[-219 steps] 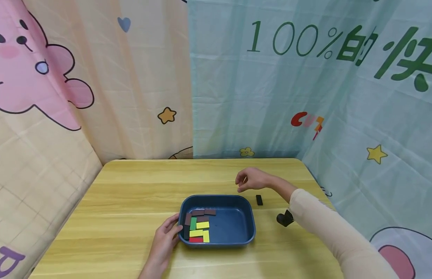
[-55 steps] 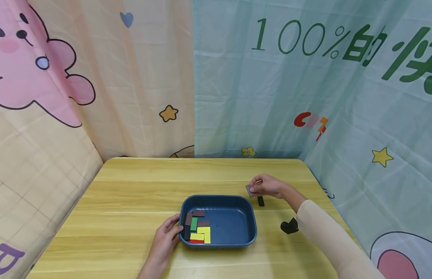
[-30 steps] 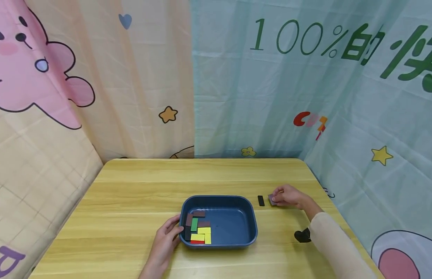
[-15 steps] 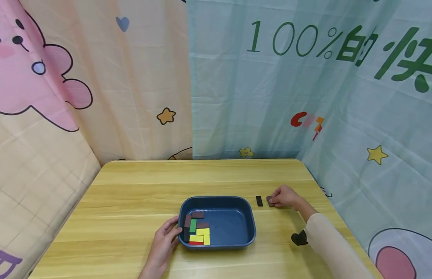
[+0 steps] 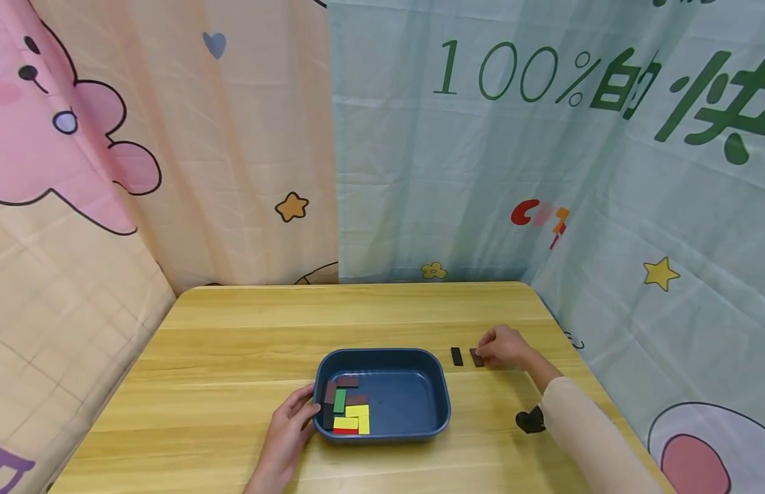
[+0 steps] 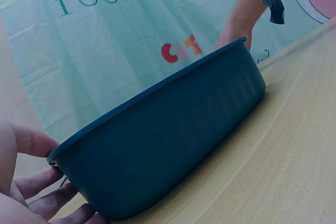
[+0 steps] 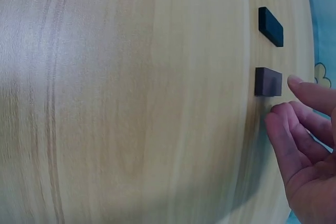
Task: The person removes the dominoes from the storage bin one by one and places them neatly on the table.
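Observation:
A blue plastic tray (image 5: 382, 437) stands at the table's front middle. My left hand (image 5: 283, 429) grips its left end, thumb on the rim and fingers along the outer wall in the left wrist view. Inside, toward the left, lie brown (image 5: 348, 381), black (image 5: 327, 416), green (image 5: 339, 401), yellow (image 5: 357, 411) and red (image 5: 346, 431) domino blocks. To the right of the tray, a brown domino block (image 7: 269, 82) lies on the wood near a black one (image 7: 271, 27). Just beside the brown block hovers my right hand (image 7: 310, 135), its fingertips apart from it in the right wrist view.
The wooden table (image 5: 234, 329) reaches back to printed curtains (image 5: 419, 171) on its far and right sides. A black wrist device (image 5: 530, 420) hangs at the right sleeve (image 5: 592, 432).
One brown domino block has left the tray's upper row. My right hand carried it rightward past the black block, set it on the table and let go. The left hand stayed on the tray.

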Available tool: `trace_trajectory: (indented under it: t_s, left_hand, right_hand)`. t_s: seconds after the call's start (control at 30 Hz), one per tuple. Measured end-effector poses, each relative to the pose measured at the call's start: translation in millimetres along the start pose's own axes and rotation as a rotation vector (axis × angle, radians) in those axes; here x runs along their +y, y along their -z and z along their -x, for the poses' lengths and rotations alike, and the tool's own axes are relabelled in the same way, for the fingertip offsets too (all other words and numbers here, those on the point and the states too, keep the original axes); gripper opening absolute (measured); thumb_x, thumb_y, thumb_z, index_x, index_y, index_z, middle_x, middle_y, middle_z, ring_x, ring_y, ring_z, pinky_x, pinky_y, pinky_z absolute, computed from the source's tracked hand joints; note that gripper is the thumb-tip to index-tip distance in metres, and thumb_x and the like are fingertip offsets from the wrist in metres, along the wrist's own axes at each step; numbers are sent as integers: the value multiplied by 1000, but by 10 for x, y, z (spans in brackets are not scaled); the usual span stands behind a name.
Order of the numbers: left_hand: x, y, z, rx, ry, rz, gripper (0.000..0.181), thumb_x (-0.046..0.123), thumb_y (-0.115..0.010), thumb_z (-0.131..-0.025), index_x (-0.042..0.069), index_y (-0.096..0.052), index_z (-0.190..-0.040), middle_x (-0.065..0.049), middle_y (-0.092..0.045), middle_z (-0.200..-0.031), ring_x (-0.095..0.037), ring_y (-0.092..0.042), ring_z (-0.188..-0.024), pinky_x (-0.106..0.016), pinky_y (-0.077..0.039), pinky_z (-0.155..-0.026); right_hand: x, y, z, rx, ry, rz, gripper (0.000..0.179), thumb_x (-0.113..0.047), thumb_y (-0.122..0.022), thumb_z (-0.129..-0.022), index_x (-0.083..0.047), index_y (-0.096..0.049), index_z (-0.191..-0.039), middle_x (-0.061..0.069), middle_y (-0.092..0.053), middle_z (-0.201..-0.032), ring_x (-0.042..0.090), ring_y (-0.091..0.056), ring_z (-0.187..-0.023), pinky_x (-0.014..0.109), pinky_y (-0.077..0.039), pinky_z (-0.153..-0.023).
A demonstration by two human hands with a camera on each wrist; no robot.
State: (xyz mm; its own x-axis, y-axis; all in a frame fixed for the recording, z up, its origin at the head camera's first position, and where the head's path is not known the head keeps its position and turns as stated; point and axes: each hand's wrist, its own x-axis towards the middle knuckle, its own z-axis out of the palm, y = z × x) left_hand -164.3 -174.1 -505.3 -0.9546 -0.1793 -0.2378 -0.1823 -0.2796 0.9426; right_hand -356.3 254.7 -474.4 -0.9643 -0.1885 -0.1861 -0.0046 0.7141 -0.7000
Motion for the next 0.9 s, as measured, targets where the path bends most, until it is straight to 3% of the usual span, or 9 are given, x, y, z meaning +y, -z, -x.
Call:
trace_trajectory:
  t_s: [0.2, 0.47, 0.7, 0.9]
  left_hand:
    - [8, 6, -7, 0, 4, -8, 48, 5, -56, -103, -5, -48, -149, -29, -40, -155, -34, -54, -125, -41, -51, -100]
    - [11, 2, -10, -2, -8, 0, 48, 5, -57, -102, -6, -48, -148, -28, -42, -154, -31, -56, -122, -37, -52, -97]
    - [-1, -5, 13, -15, -11, 18, 49, 4, -57, -102, -8, -46, -148, -28, -42, -154, -28, -56, -124, -34, -53, -95]
    - [6, -12, 26, -20, -21, 13, 48, 3, -57, -101, -8, -47, -147, -28, -43, -152, -30, -56, -123, -36, -52, -96]
  right_hand:
    - [-60, 68, -35, -21, 49, -18, 27, -5, -75, -92, 11, -69, -112, 11, -72, -97, 20, -66, -83, 35, -58, -75]
    - [-206, 92, -74, -166, 105, -159, 36, 0, -74, -93, 18, -62, -123, 16, -70, -106, 23, -68, -92, 36, -59, -83]
    - [-320, 86, -38, -215, 151, -141, 37, 3, -72, -92, 18, -61, -123, 27, -67, -115, 26, -68, -97, 38, -58, -85]
    - [-442, 49, -62, -255, 176, -129, 39, 0, -72, -92, 17, -61, -125, 24, -67, -115, 24, -67, -97, 40, -57, -86]
